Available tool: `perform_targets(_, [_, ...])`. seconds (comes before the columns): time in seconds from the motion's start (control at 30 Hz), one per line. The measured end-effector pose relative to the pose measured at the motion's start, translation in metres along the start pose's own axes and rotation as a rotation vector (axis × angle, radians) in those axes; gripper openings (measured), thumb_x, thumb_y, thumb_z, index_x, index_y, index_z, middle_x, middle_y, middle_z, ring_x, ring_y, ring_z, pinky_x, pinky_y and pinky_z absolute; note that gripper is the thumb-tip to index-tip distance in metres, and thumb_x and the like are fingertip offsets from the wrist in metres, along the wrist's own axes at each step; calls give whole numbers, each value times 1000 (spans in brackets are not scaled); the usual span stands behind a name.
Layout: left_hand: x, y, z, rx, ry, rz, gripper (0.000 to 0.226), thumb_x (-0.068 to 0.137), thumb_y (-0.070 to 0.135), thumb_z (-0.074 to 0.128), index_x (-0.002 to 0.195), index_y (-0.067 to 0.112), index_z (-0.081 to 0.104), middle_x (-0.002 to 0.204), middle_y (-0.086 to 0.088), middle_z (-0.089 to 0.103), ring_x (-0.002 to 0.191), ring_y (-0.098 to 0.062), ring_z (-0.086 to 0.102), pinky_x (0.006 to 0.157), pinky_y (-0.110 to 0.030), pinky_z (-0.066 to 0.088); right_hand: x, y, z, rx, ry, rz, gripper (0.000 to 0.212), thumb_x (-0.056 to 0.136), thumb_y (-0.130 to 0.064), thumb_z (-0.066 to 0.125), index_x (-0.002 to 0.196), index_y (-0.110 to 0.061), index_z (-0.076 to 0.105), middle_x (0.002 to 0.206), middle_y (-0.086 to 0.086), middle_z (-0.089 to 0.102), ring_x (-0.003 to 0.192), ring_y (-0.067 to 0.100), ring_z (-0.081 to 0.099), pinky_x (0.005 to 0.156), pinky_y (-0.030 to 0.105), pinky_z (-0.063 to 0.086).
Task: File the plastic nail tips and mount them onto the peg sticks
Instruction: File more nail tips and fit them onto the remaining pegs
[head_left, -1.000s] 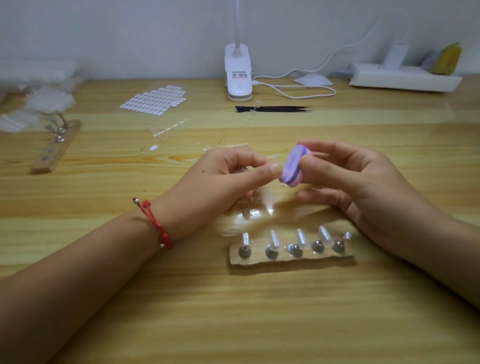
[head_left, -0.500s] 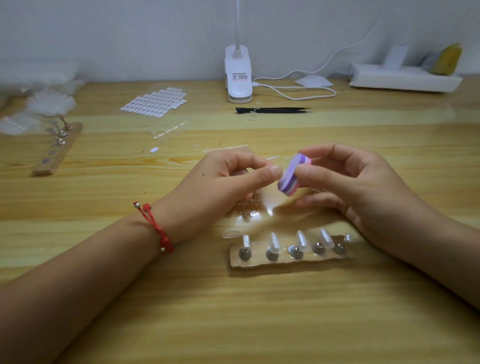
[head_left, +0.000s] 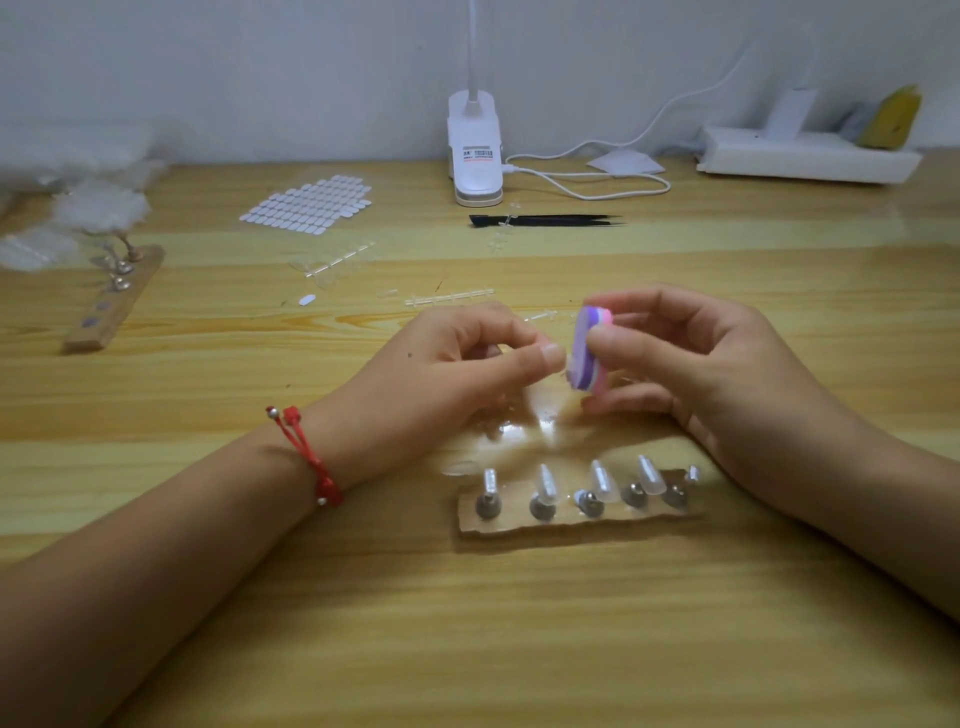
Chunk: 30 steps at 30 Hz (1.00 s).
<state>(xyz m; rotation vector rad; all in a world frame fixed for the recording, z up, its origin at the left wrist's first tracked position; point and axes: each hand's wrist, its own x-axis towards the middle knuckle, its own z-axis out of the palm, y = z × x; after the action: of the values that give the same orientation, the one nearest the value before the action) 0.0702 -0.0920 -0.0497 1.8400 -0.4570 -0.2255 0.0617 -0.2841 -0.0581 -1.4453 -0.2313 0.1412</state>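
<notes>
At a wooden table (head_left: 467, 623), a person's left hand (head_left: 447, 358), a red cord bracelet (head_left: 306, 457) at its wrist, presses thumb and forefinger together on a clear nail tip (head_left: 565, 365). The tip barely shows at the thumb's end, held against the face of a small purple-and-pink filing block (head_left: 587, 353). The right hand (head_left: 691, 364) pinches that block on edge between its thumb and curled fingers, so the two grips meet just above the tabletop. Just below the grips, on the person's side, a wooden peg holder (head_left: 571, 525) lies flat with a row of five metal pegs, several carrying clear nail tips (head_left: 602, 480) that point away from the person. Beyond the hands lie clear plastic strips (head_left: 447, 299), black tweezers (head_left: 545, 221), a sheet of small white tabs (head_left: 311, 202) and a white lamp base (head_left: 475, 156). Far left of the grips sits a second wooden holder (head_left: 111, 306).
</notes>
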Motion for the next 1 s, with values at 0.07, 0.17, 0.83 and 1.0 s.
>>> perform_targets(0.07, [-1, 1, 1, -20, -19, 2, 18, 73, 35, 62, 75, 18, 68, 81, -12, 53, 58, -6, 50, 51, -13, 40, 1, 0, -3, 67, 47, -1, 30, 57, -30, 79, 84, -18, 76, 76, 0, 72, 66, 14, 71, 58, 25, 57])
perform_targets(0.17, [1, 0, 0, 12, 22, 5, 24, 73, 38, 61, 78, 16, 68, 84, -29, 53, 60, -12, 47, 50, -13, 37, 0, 0, -1, -2, -28, -3, 25, 60, -28, 79, 85, -21, 78, 80, -1, 70, 69, 15, 71, 61, 25, 58])
perform_targets(0.83, [-1, 4, 2, -17, -42, -12, 15, 76, 28, 63, 76, 14, 67, 83, -11, 55, 61, -10, 52, 57, -19, 43, 3, 0, -2, 29, 3, 17, 28, 58, -29, 85, 85, -24, 79, 80, -1, 70, 69, 15, 69, 64, 27, 58])
perform_targets(1.0, [0, 4, 2, -46, -18, -9, 14, 81, 20, 63, 79, 7, 67, 78, -1, 54, 53, -1, 53, 51, -12, 41, 2, 2, -2, -55, -45, 7, 30, 59, -34, 79, 89, -26, 79, 83, 0, 72, 74, 15, 69, 72, 33, 60])
